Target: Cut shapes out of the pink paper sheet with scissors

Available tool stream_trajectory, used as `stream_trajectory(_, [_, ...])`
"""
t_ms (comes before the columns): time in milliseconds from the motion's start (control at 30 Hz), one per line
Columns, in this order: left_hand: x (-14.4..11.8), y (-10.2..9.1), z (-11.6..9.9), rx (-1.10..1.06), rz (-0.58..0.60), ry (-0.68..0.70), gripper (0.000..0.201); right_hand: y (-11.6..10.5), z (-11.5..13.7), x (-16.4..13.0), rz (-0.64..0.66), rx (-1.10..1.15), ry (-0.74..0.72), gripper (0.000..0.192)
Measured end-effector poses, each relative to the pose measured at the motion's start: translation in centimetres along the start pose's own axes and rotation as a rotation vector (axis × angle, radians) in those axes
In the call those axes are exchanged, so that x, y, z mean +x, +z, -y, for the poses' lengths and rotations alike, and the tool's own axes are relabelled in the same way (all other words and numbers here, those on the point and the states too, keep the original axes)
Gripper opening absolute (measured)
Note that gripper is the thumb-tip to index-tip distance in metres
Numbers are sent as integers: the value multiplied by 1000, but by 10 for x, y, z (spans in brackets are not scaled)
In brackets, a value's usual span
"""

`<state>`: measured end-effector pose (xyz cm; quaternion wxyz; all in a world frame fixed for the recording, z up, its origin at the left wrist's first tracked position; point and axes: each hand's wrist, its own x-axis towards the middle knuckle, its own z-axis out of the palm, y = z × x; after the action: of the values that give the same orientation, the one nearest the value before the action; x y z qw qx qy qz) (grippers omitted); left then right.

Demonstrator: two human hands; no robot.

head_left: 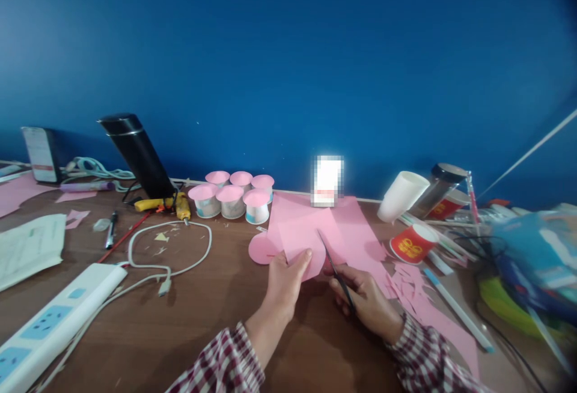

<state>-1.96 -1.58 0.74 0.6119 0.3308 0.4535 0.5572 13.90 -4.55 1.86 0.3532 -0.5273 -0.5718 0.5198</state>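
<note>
Between thumb and fingers, my left hand (287,282) grips a sheet of pink paper (300,231) with a rounded lower edge. My right hand (363,297) is closed round a pair of dark scissors (340,282). Their blade lies along the right side of the held paper; I cannot make out whether it is cutting. Behind and beneath are larger pink sheets (360,225) on the table. A rounded pink piece (259,250) lies just left of the held paper. Several pink-topped paper cups (232,202) stand in two rows at the back.
A white power strip (58,315) and a looped white cable (169,273) lie at left, near a black flask (139,155). Pink scraps (410,288), a red paper cup (412,244), white cups (401,196) and a marker (460,312) are at right. A blue wall (270,68) bounds the back.
</note>
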Motion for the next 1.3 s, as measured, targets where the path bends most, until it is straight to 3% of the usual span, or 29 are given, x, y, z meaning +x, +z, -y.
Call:
stream_trajectory(633, [-1, 1, 0, -39, 64, 6, 43, -1, 3, 1, 42, 67, -39, 47])
stream_trajectory(833, [-8, 7, -12, -170, 12, -184, 39, -5, 0, 2, 88, 153, -61, 50])
stream_trajectory(1033, [-4, 2, -14, -341, 15, -362, 29, -18, -3, 4, 145, 268, 17, 54])
stream_trajectory(1133, [-4, 3, -12, -272, -17, -284, 30, -21, -2, 4, 146, 261, 23, 53])
stream_trajectory(1300, [-6, 5, -7, -128, 45, 8, 40, -16, 3, 2, 134, 200, 23, 52])
